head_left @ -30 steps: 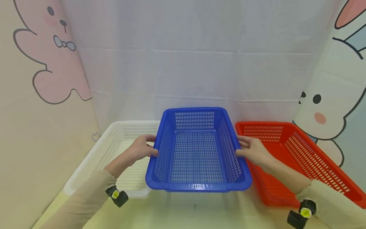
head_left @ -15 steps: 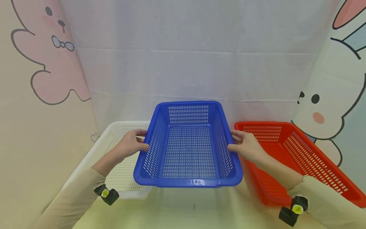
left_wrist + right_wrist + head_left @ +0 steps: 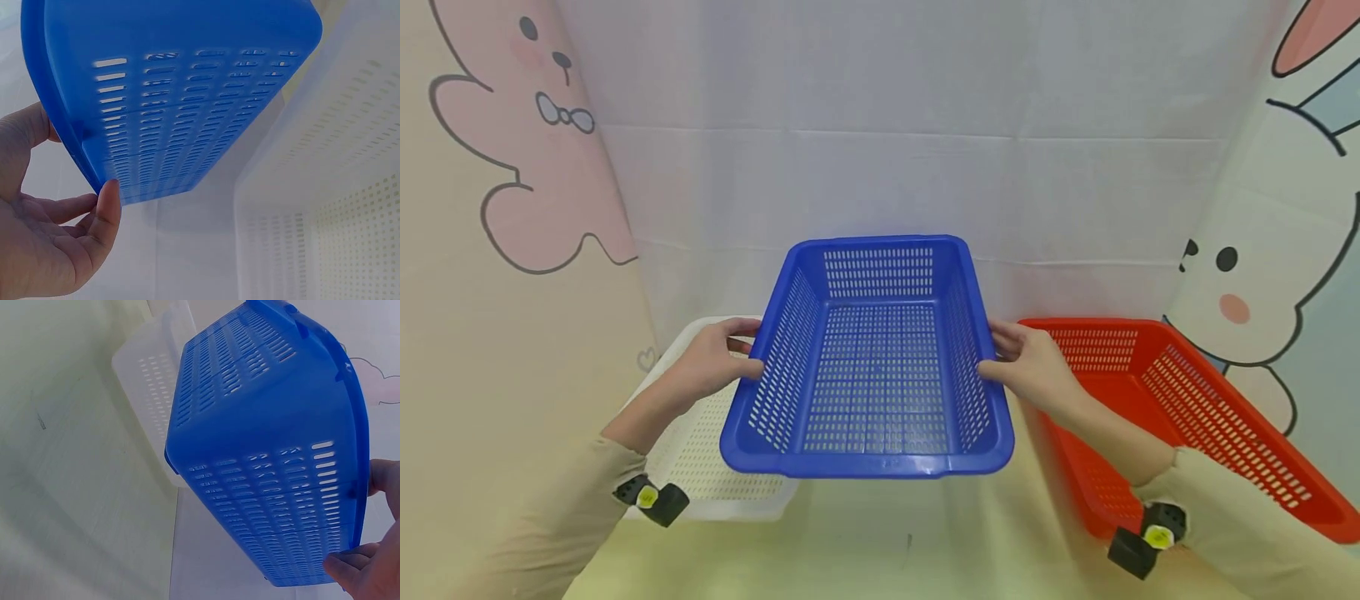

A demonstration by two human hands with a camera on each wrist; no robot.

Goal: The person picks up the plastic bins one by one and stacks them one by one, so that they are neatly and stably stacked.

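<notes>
A blue perforated basket [image 3: 868, 358] is held up in the air at the centre, empty. My left hand [image 3: 711, 362] grips its left rim, thumb over the edge and fingers under the side wall. My right hand [image 3: 1030, 367] grips the right rim the same way. The left wrist view shows the blue basket [image 3: 169, 94] from below, with my left hand [image 3: 50, 231] at its rim. In the right wrist view the blue basket [image 3: 275, 462] fills the frame, my right hand [image 3: 369, 550] on its edge.
A white basket [image 3: 715, 450] lies on the table at the left, partly under the blue one. A red basket [image 3: 1180, 417] lies at the right. Cloth walls with rabbit drawings close in the back and both sides. Pale green tabletop [image 3: 880, 550] shows in front.
Both hands have lifted the blue basket upward and a little to the left, off the table, so that it overlaps the white basket more.
</notes>
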